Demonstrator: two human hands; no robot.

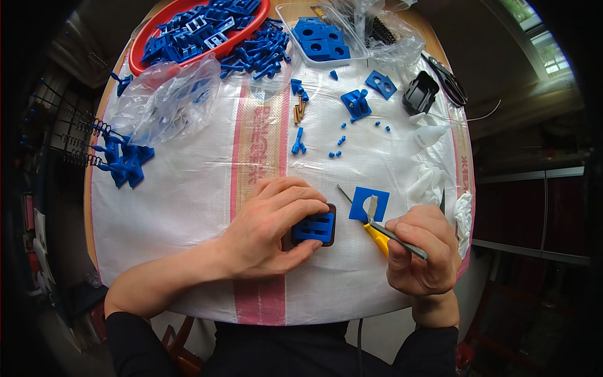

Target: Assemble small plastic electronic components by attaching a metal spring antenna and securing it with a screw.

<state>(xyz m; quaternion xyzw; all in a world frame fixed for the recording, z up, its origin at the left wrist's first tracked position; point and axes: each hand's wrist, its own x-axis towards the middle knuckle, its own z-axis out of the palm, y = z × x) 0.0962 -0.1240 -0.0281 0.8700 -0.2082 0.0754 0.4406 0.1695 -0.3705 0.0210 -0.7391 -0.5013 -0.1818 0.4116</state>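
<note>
My left hand (267, 229) grips a blue slotted plastic part (314, 227) with its fingers and thumb. Beneath this part lies a dark brown block (332, 234) with rounded corners. Between the fingers and thumb of my right hand (424, 254) is a slim grey metal tool (400, 240); a pale strip (372, 206) shows at its tip. That tip is over a blue square plate (358, 207) with a round hole. A yellow-handled pointed tool (378, 240) lies partly under the plate, its thin metal point sticking out on the left.
A red basin (135, 60) of blue parts and a clear tub (361, 58) of blue plates stand at the back. Loose blue pieces (260, 53), plastic bags (169, 103), brass pins (298, 112), black scissors (451, 81) and a white bottle (430, 134) lie about the white woven cover.
</note>
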